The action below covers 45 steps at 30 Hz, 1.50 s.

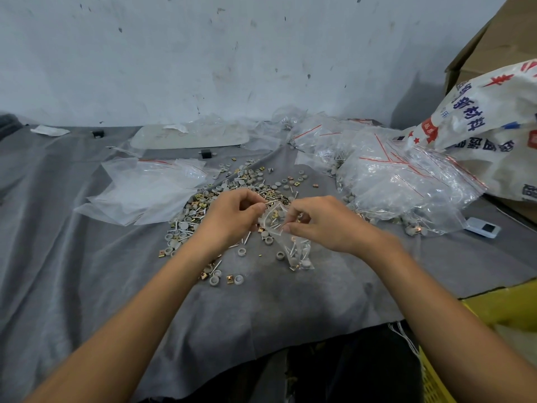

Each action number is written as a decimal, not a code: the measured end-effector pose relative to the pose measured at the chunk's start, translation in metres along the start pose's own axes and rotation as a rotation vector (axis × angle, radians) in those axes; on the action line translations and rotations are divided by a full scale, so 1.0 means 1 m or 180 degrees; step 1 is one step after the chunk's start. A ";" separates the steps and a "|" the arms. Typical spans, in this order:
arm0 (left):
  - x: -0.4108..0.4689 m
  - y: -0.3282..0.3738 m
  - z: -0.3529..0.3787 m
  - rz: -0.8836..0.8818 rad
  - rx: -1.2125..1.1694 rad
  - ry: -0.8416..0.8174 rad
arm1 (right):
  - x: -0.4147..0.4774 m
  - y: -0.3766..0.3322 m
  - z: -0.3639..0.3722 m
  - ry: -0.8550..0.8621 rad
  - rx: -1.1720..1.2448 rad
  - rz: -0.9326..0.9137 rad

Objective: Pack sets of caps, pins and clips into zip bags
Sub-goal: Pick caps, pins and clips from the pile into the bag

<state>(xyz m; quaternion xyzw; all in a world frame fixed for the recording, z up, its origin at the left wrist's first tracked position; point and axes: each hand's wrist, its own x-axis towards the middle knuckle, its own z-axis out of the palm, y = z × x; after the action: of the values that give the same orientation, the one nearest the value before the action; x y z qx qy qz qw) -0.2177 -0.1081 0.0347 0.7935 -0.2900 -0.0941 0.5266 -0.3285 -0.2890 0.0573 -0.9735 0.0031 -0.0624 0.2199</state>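
A packing workshop: heaped zip bags (406, 175), cardboard box (491, 45).

I face a pale, scuffed wall (203, 53) speckled with dark marks. A wrinkled grey cloth (72, 242) spreads before me. On my right stand a cardboard box (494, 45) and a yellow crate (436, 379).

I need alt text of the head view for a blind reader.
The left hand pinches a pin at the mouth of a small zip bag, which the right hand holds. Loose caps, pins and clips lie on the grey cloth below; filled bags pile at right.
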 end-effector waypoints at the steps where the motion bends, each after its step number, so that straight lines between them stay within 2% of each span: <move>1: 0.000 0.000 0.000 -0.0013 -0.0032 -0.0026 | 0.000 0.000 0.000 -0.0011 0.0010 0.0003; 14: 0.000 0.000 0.003 0.0003 -0.0250 -0.0028 | 0.001 0.000 0.000 -0.0022 -0.0029 -0.0022; 20: -0.001 -0.005 0.000 0.0226 0.0373 0.0156 | 0.000 0.002 0.000 0.0056 0.0044 -0.0030; 24: -0.003 -0.004 0.003 0.0500 0.0760 0.0040 | 0.001 0.003 0.001 0.0087 0.0068 -0.0025; 30: -0.001 -0.003 0.007 0.0423 -0.0029 -0.0147 | 0.001 0.004 0.001 0.0118 -0.0021 -0.0077; 40: -0.006 -0.027 -0.018 -0.0063 0.0071 0.0572 | -0.004 0.015 -0.016 -0.0114 -0.0738 -0.0110; 42: -0.008 -0.033 -0.023 -0.0044 0.0123 0.0624 | -0.004 0.017 -0.025 0.0109 -0.0665 -0.0136; 45: -0.012 -0.039 -0.028 0.0012 0.0075 0.0574 | -0.003 0.023 -0.043 0.0732 -0.0007 0.0029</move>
<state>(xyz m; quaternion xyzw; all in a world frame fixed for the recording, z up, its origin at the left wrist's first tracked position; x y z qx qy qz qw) -0.2004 -0.0689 0.0097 0.8044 -0.2441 -0.0179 0.5413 -0.3365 -0.3284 0.0855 -0.9601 0.0328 -0.1727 0.2173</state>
